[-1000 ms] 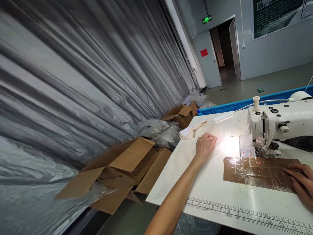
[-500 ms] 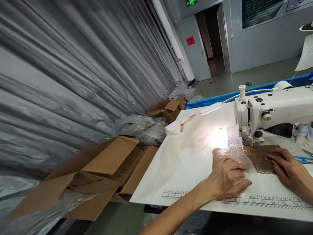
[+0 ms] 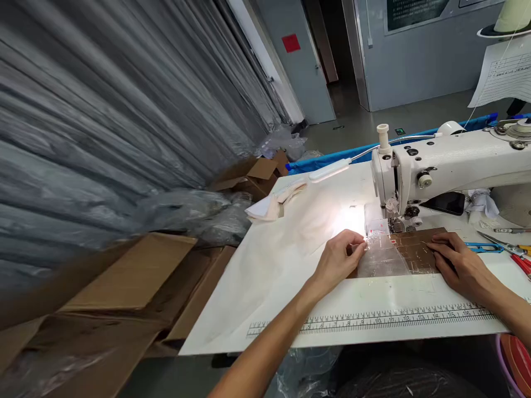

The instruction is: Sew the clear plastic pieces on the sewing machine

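- Looking at the translucent sheet (image 3: 381, 264) first, we judge it very light and limp, a film or fine fabric that should bend, crease or drift at the slightest tug.
- We suspect it slides easily over the smooth surface beneath and could wrinkle or tear if pulled hard, so we favour a fine pinch at a corner or along an edge, with a fingertip to flatten it.
- Our left hand (image 3: 337, 257) has just that: thumb and forefinger pinched together on the sheet's upper left corner.
- Our right hand (image 3: 463, 265) lies on the right end of the brown panel (image 3: 421, 251), fingertips down on it; whether they clasp its edge or merely press, we cannot tell.
- And where is the sheet? Lying over the left part of that panel, on the white table (image 3: 244, 287), just in front of the needle area of the sewing machine (image 3: 456, 166).
- Now its looks: pale, see-through, greyish where the brown shows through, with a slanting right edge.
- The panel below seems stiffer, its face glossy and crossed with shiny strips; small reddish marks show near its top edge.
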The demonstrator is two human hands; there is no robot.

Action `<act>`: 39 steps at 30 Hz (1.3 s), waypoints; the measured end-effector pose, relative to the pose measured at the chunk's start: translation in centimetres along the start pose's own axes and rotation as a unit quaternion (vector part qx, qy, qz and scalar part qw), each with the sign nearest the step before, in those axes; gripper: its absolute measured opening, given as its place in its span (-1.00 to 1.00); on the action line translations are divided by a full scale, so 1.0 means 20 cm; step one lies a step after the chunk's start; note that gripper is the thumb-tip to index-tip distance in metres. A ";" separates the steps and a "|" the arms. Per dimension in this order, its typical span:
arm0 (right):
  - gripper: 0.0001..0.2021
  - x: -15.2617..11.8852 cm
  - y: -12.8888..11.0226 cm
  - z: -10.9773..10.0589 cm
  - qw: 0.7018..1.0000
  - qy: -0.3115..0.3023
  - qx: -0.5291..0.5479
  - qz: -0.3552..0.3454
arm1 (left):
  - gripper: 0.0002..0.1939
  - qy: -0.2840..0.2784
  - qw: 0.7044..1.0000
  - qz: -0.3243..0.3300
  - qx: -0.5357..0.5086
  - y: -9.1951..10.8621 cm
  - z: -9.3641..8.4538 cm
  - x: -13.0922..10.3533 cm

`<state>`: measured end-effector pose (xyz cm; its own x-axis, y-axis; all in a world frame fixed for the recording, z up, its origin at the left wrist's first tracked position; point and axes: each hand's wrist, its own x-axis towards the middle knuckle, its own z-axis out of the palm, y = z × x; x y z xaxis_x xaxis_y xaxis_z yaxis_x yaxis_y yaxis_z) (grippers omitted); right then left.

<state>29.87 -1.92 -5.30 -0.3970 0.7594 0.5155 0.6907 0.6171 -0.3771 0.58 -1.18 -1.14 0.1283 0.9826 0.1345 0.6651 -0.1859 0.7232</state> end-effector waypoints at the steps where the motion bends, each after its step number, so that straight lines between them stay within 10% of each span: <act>1: -0.70 0.00 -0.01 -0.01 1.000 0.014 0.015 -0.005 | -0.86 -0.004 0.998 -0.026 -0.059 0.02 0.00 0.00; 5: -0.76 0.03 -0.10 -0.06 0.987 0.024 0.151 0.044 | -0.67 -0.083 0.949 -0.091 -0.291 0.14 0.01 -0.05; 10: -0.40 0.09 -0.30 -0.11 0.856 -0.221 0.435 0.170 | -0.64 -0.194 0.923 -0.038 -0.330 0.32 0.07 -0.14; 16: -0.51 0.15 -0.28 -0.07 0.802 -0.239 0.493 0.237 | -0.68 -0.080 0.976 0.018 -0.203 0.25 -0.02 -0.07; 19: -0.61 0.20 -0.22 -0.03 0.830 -0.257 0.432 0.240 | -0.76 -0.038 0.996 0.083 0.004 0.15 -0.05 0.04; 24: -0.75 0.33 -0.20 0.01 0.936 -0.241 0.239 0.099 | -0.81 -0.039 0.926 0.180 0.331 0.07 0.02 0.29; 33: -0.78 0.35 -0.16 0.15 0.963 -0.224 0.133 -0.072 | -0.67 -0.060 0.921 0.087 0.376 0.05 0.14 0.35; 39: -0.74 0.29 -0.13 0.18 0.971 -0.203 0.110 -0.055 | -0.70 -0.108 0.930 -0.027 0.349 0.08 0.12 0.36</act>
<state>23.63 1.72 -4.08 -0.6972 0.6782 0.2325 0.5034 0.6940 -0.5148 4.25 5.51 -0.70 0.1753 0.9810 -0.0827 0.9811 -0.1670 0.0978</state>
